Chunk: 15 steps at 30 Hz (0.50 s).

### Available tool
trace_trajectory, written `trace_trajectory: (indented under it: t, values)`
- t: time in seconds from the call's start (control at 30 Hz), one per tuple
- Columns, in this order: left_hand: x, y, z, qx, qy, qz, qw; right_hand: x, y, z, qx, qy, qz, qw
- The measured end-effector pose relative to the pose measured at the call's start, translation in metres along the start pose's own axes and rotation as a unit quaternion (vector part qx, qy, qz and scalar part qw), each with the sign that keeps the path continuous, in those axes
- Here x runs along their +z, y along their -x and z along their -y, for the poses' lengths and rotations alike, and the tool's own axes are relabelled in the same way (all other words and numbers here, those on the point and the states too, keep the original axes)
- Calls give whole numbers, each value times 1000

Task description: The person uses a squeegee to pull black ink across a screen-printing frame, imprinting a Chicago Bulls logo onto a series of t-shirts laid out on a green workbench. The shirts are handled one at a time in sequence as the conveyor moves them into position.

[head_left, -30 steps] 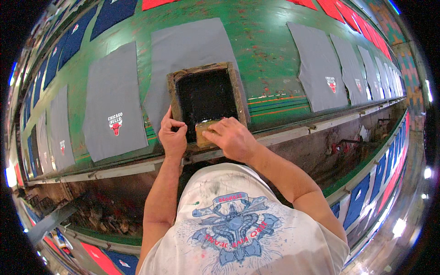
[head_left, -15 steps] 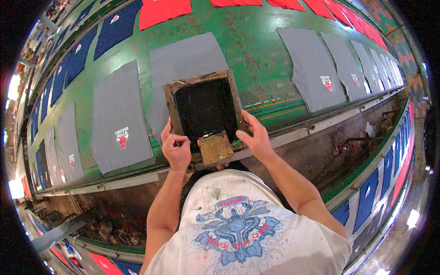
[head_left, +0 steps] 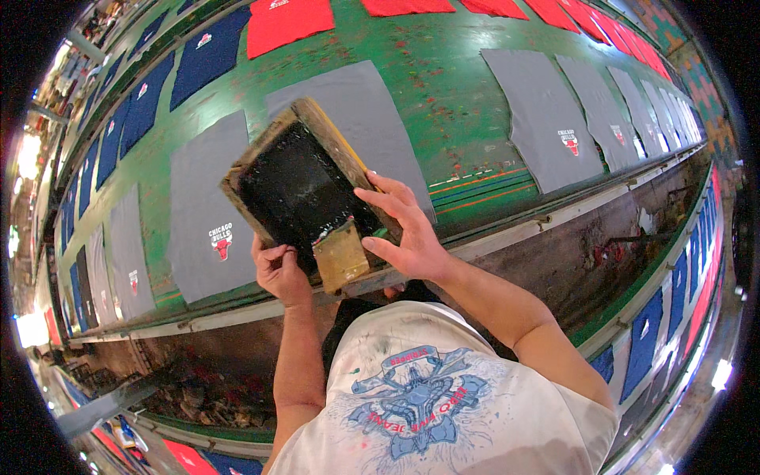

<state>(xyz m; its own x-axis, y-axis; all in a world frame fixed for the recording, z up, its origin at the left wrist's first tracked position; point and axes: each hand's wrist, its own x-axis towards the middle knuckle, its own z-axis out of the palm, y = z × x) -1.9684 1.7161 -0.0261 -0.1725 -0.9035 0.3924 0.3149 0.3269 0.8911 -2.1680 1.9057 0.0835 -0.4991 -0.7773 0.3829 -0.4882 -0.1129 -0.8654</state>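
Hands are seen from the head view, gripping a wooden-framed printing screen (head_left: 305, 186) over a long green table (head_left: 443, 87). The left hand (head_left: 279, 273) is closed around the frame's near left edge. The right hand (head_left: 408, 233) is spread along the near right edge, fingers flat on the wood. A tan squeegee block (head_left: 342, 255) is seen resting at the near end of the frame, between the two hands.

Compared with half a second ago, the screen has been lifted and turned: it was lying square on the grey shirt (head_left: 356, 111) beyond the hands, and it is now tilted, its far corner raised and swung to the left. The pass on that shirt is judged finished, with the frame coming away.

To the left of the left hand a grey shirt with a printed red emblem (head_left: 207, 237) is laid flat. More grey shirts (head_left: 546, 127) are laid out to the right of the right hand.

The cloth under the raised frame is hidden, so a fresh print cannot be confirmed. The left thumb is covered by the frame. Whether the squeegee is touched cannot be told.
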Motion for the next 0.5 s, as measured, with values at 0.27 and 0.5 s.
trace_trajectory:
  t: [0.27, 0.5]
  values:
    - [-123, -69, -77, 39, -187, 13, 981, 77, -10, 37, -65, -95, 97, 989]
    - [-215, -49, -140, -77, -234, -36, 969, 126, 12, 66, -10, -212, 261, 942]
